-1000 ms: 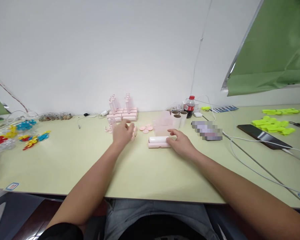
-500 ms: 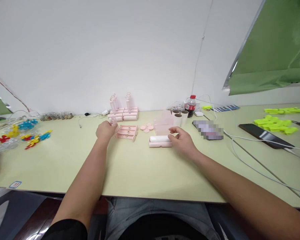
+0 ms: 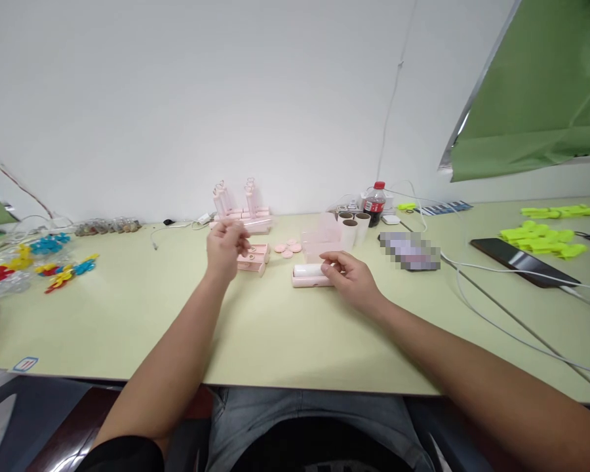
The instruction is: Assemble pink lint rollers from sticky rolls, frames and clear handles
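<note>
My left hand (image 3: pixel 226 248) is raised with its fingers pinched on a clear plastic cover (image 3: pixel 261 225), a thin see-through piece stretching to the right. Below and beside that hand lie open pink trays (image 3: pixel 252 265) with small rings in them. My right hand (image 3: pixel 351 278) curls its thumb and fingers round the right end of a pink case (image 3: pixel 309 282). In this case lies a white roll (image 3: pixel 307 270). Several round pink caps (image 3: pixel 288 247) lie between the hands, and clear pinkish covers (image 3: pixel 319 244) stand behind the case.
Assembled pink dispensers (image 3: pixel 250 202) stand by the wall. White rolls (image 3: pixel 349 233) and a cola bottle (image 3: pixel 374 204) stand at the back right. A blurred phone (image 3: pixel 409 251), a black phone (image 3: pixel 524 262) and cables lie right. Colourful plastic pieces (image 3: pixel 61 275) lie left.
My left hand has lifted and moved right, away from the dispensers by the wall, with the clear cover in it. My right hand has shifted slightly left along the pink case.
</note>
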`<state>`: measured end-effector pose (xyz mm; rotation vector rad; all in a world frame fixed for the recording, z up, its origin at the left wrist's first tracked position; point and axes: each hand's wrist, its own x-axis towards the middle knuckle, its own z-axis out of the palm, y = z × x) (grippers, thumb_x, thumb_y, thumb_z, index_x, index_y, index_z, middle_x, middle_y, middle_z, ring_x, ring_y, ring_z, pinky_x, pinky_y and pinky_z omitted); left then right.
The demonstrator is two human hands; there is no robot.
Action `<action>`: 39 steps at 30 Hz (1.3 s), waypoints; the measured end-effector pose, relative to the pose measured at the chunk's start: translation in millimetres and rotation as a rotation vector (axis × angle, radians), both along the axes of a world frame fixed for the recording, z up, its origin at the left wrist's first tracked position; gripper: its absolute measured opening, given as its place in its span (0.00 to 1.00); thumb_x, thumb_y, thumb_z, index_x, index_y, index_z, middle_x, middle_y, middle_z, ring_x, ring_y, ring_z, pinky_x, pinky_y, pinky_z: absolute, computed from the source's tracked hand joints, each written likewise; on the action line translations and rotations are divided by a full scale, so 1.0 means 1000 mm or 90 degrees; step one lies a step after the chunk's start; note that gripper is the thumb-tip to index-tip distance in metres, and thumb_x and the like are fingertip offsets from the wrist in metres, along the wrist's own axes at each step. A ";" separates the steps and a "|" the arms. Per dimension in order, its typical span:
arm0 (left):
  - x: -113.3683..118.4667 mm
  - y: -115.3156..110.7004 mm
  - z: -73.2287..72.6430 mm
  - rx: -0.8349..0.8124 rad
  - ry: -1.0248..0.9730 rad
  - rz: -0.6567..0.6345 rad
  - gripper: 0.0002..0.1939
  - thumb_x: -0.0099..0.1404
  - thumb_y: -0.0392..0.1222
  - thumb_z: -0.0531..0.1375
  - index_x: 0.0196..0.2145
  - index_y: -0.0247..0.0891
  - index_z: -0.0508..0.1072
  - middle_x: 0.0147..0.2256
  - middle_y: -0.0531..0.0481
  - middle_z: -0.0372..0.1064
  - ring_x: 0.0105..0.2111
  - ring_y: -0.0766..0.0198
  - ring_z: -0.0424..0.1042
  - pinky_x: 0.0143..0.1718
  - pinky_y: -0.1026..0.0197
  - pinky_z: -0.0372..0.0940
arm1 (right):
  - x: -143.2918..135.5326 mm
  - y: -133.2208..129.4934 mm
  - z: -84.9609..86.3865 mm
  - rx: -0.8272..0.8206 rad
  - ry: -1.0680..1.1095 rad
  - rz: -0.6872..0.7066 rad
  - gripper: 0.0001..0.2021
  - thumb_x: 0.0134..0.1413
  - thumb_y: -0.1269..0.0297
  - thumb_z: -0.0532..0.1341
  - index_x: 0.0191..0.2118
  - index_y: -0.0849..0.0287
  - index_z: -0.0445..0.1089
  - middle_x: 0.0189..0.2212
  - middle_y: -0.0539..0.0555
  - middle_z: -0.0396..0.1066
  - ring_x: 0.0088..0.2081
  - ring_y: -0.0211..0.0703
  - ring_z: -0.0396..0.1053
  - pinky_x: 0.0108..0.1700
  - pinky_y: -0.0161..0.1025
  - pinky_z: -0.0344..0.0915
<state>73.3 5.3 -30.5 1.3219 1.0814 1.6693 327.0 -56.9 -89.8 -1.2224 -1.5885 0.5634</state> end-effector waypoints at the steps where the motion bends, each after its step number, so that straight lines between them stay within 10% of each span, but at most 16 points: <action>1: 0.011 -0.006 -0.004 0.009 0.004 -0.046 0.16 0.53 0.51 0.62 0.32 0.39 0.62 0.26 0.54 0.68 0.18 0.70 0.65 0.15 0.67 0.56 | -0.001 0.000 0.000 0.008 -0.003 0.021 0.16 0.55 0.53 0.60 0.43 0.56 0.75 0.37 0.55 0.72 0.33 0.43 0.66 0.37 0.41 0.66; 8: 0.059 -0.036 -0.043 0.032 0.162 -0.295 0.20 0.55 0.53 0.66 0.38 0.38 0.66 0.29 0.51 0.71 0.25 0.66 0.71 0.23 0.64 0.64 | -0.003 -0.002 -0.001 -0.019 0.065 0.128 0.25 0.52 0.40 0.59 0.42 0.57 0.76 0.30 0.55 0.70 0.27 0.42 0.65 0.27 0.38 0.61; 20: 0.058 -0.036 -0.051 0.113 0.414 -0.256 0.17 0.59 0.54 0.64 0.39 0.40 0.71 0.36 0.49 0.74 0.28 0.66 0.69 0.30 0.63 0.64 | -0.002 0.002 -0.001 -0.067 0.146 0.148 0.25 0.51 0.39 0.60 0.37 0.59 0.71 0.15 0.45 0.60 0.18 0.37 0.59 0.22 0.37 0.58; 23: 0.045 -0.029 -0.040 0.152 0.428 -0.164 0.17 0.60 0.54 0.63 0.41 0.40 0.72 0.37 0.50 0.74 0.27 0.67 0.69 0.30 0.63 0.65 | 0.000 0.002 -0.001 -0.064 0.160 0.132 0.24 0.51 0.40 0.61 0.37 0.58 0.70 0.16 0.45 0.61 0.18 0.37 0.59 0.22 0.37 0.59; 31: -0.055 0.027 -0.012 0.093 0.404 0.469 0.13 0.68 0.48 0.52 0.37 0.37 0.72 0.33 0.48 0.72 0.33 0.62 0.70 0.38 0.62 0.64 | 0.001 0.002 0.003 -0.068 0.164 0.107 0.23 0.50 0.41 0.61 0.34 0.59 0.69 0.17 0.45 0.60 0.18 0.36 0.58 0.21 0.36 0.58; 39: -0.106 0.064 -0.054 -0.301 0.518 0.455 0.13 0.65 0.47 0.54 0.37 0.38 0.75 0.42 0.36 0.75 0.46 0.44 0.71 0.47 0.45 0.62 | 0.001 0.001 0.004 -0.070 0.148 0.103 0.22 0.51 0.41 0.61 0.33 0.59 0.69 0.16 0.45 0.60 0.19 0.36 0.59 0.22 0.36 0.59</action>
